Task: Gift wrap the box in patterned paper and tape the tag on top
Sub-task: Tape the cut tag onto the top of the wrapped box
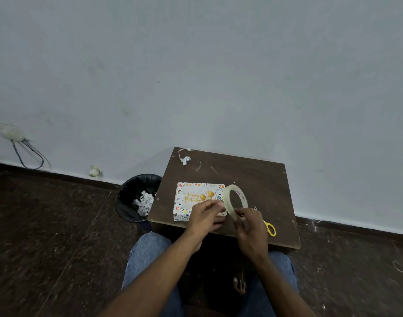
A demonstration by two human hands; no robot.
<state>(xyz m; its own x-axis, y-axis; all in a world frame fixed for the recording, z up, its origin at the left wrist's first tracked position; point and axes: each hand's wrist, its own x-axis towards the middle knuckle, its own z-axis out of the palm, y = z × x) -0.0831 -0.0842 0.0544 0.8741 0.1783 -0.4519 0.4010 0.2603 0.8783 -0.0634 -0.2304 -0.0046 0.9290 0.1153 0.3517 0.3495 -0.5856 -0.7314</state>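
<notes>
Left hand (206,213) fingers pinched; right hand (249,227) grip curled, forearms converging.

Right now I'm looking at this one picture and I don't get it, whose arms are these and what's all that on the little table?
The camera sits on a person's head, looking down, so the arms are their own. On the small brown table lies a wrapped box with a Happy Birthday tag on top. The right hand holds a tape roll in its grip; the left hand pinches at the tape's end by the box. Yellow-handled scissors lie beside them. A bin with paper scraps stands on the floor.
</notes>
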